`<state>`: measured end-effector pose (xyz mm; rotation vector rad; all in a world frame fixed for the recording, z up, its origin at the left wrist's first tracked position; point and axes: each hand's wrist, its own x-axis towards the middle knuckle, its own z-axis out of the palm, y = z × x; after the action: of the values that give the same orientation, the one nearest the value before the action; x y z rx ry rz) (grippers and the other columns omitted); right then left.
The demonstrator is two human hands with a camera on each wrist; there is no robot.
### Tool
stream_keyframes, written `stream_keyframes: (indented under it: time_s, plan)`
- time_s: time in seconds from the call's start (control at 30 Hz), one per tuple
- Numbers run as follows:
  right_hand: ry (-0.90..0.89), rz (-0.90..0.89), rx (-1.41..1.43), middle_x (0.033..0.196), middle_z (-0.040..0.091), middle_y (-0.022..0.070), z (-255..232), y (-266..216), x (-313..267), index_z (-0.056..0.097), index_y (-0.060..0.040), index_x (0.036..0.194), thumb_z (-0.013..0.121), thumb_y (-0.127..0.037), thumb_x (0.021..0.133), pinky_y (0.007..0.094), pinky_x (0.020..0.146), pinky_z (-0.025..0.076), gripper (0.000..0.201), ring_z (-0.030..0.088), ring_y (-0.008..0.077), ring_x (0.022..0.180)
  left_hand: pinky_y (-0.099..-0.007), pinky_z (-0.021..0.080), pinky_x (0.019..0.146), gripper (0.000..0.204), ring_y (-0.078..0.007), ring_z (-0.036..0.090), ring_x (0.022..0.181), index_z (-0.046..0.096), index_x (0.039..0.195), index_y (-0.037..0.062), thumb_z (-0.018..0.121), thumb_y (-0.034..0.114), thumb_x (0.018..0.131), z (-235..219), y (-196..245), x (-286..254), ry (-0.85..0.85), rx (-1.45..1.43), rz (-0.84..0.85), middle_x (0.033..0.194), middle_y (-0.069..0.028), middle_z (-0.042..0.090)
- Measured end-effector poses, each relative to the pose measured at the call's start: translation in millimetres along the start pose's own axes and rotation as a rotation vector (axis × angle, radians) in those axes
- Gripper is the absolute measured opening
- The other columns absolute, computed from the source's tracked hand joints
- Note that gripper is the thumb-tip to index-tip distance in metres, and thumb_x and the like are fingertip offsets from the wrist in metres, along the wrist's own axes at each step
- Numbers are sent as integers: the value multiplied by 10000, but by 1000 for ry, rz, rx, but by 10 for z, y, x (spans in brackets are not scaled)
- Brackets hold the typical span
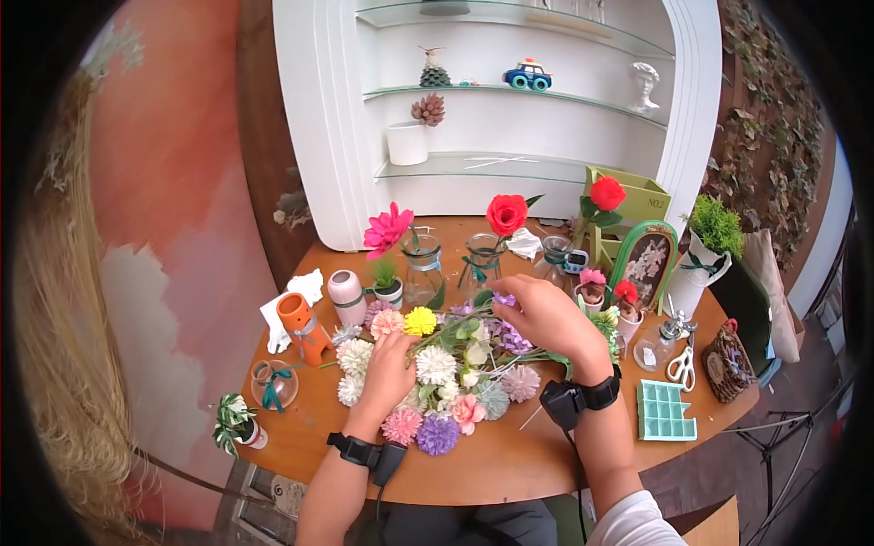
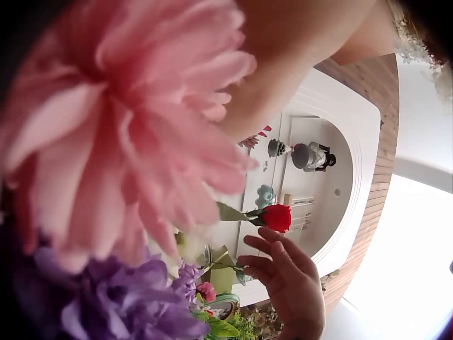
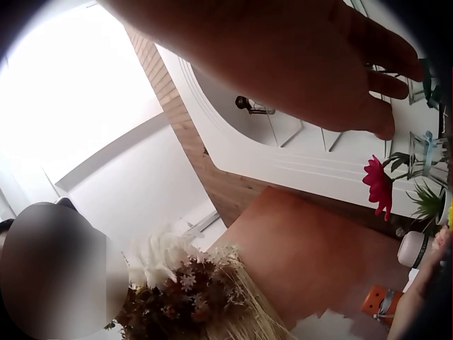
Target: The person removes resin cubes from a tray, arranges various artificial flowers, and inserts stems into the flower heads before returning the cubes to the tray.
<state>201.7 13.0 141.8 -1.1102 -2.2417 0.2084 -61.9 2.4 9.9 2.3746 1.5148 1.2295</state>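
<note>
Reaching over flowers [image 1: 436,364], scissors [image 1: 680,370] in head view only

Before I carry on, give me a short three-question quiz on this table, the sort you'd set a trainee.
1. Which of these stands right beside the orange vase?
A) the toy car
B) the pink vase
C) the basket

2. True or false: the scissors lie outside the tray.

3. Fill in: the yellow flower in the pile lies nearer the ____ than the other hand.

Key: 1. B; 2. true; 3. left hand
</note>
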Motion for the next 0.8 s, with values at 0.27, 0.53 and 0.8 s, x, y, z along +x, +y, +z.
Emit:
stream_keyframes:
  time_s: [0.27,0.53,0.8]
  plan:
    - [-91,20,-32,1006,687,225,52,161,41,630,13,1172,659,-233,898,445,852,516,369,657,386,966,-409,473,789,108,-322,595,900,673,961,-16,649,50,879,26,29,34,147,-159,-111,927,-145,621]
    - [-178,108,-89,1024,685,233,99,330,53,624,11,1167,652,-257,897,454,855,515,382,652,392,980,-414,473,760,90,-338,597,872,677,909,-20,663,65,884,-39,151,55,162,-152,-152,891,-147,629]
    - [-235,148,-78,1032,691,231,95,400,69,623,11,1172,649,-285,899,462,869,510,404,655,402,972,-401,477,768,113,-333,606,859,673,978,-32,659,33,887,3,119,32,175,-106,-83,891,-155,622]
